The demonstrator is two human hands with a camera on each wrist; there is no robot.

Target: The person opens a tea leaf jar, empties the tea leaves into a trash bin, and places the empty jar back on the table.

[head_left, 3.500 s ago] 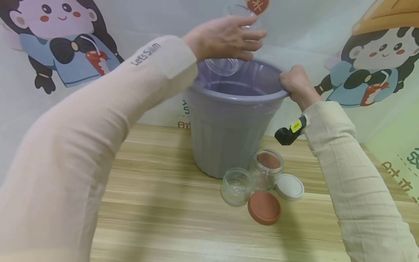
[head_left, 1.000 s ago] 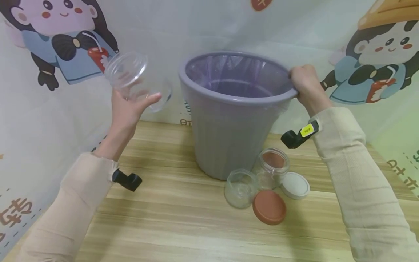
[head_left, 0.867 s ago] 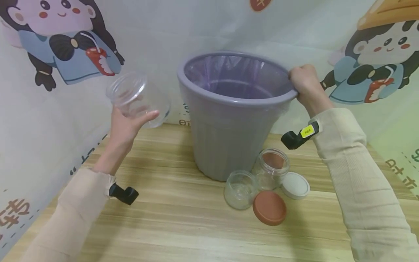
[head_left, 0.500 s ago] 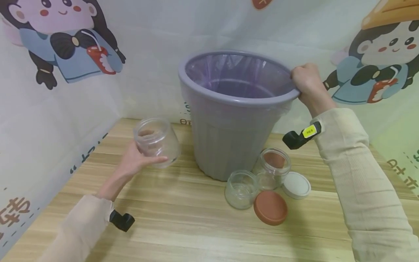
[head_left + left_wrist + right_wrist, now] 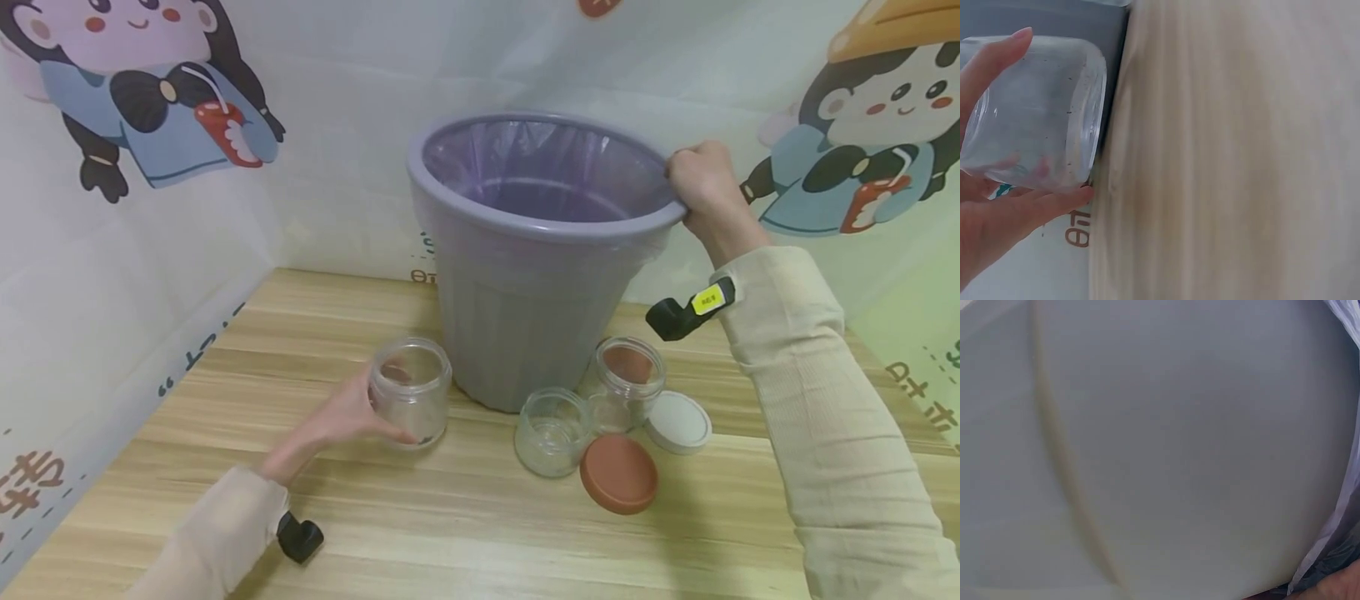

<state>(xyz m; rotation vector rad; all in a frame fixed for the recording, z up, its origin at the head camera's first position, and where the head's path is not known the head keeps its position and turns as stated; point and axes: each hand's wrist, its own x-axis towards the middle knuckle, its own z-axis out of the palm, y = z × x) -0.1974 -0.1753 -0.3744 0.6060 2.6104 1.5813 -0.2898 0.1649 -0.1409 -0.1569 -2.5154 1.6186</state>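
In the head view my left hand (image 5: pixel 347 417) holds a clear jar (image 5: pixel 420 404) upright by its side, left of the bin's foot. The jar has no lid, and small dark specks show on it in the left wrist view. Whether its base touches the table cannot be told. My right hand (image 5: pixel 703 179) grips the right rim of a grey-purple trash bin (image 5: pixel 525 304), lined with a thin purple bag. The right wrist view is mostly filled by the bin's wall (image 5: pixel 1191 450), with a bit of hand at the lower right corner.
Before the bin stand a short glass jar (image 5: pixel 551 442) and a taller open jar (image 5: pixel 611 408), close together. A reddish-brown lid (image 5: pixel 619 473) and a white lid (image 5: pixel 678 422) lie beside them on the wooden table (image 5: pixel 420 533). A printed cloth (image 5: pixel 345 100) hangs behind.
My left hand withdrew from over the bin's mouth with the jar, swung left, then came down to the table beside the bin, turning the jar upright. My right hand stayed on the rim.
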